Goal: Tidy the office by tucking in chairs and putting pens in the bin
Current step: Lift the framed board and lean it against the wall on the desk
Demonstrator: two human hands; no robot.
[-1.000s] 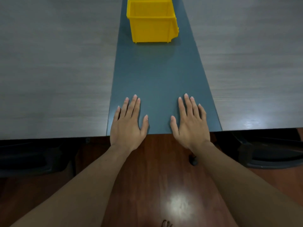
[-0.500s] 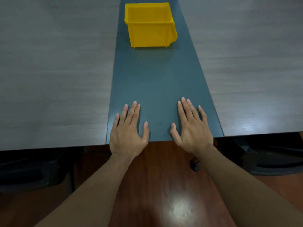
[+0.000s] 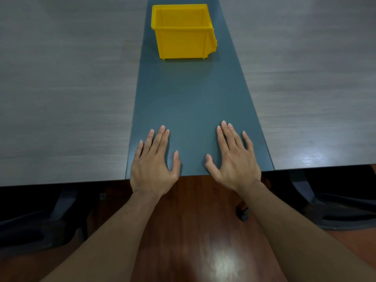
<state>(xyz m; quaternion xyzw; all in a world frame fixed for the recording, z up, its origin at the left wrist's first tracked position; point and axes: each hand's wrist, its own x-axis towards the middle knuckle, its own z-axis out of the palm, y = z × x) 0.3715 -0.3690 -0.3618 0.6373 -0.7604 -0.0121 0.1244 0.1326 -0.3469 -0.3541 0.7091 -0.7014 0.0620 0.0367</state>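
Both hands are flat, palms down, on the near end of the dark blue-grey strip [image 3: 191, 98] that runs down the middle of the table [image 3: 67, 94]. The left hand [image 3: 152, 161] sits near the strip's left edge with fingers spread a bit and thumb out to the right; the right hand [image 3: 234, 157] mirrors it near the right edge, thumb pointing in. They're apart with bare strip between them, fingers open, gripping nothing, and the heels of both hands hang slightly over the table's front edge. The yellow bin [image 3: 183, 37] stands upright further up the same strip, well apart from the hands and roughly centred, open top facing up. What I can see of the inside is just yellow wall, but the bottom isn't really visible from this angle so can't say what's in it. The grey wood-grain tabletop stretches out on both sides of the strip. Under the table edge there are dark chair parts on the left [image 3: 40, 224] and on the right [image 3: 335, 210], sitting in shadow so hard to make out much. Reddish-brown glossy floor [image 3: 193, 231] below, with a bright light glare on it between the forearms, and a small dark caster [image 3: 243, 214] just by the right wrist.
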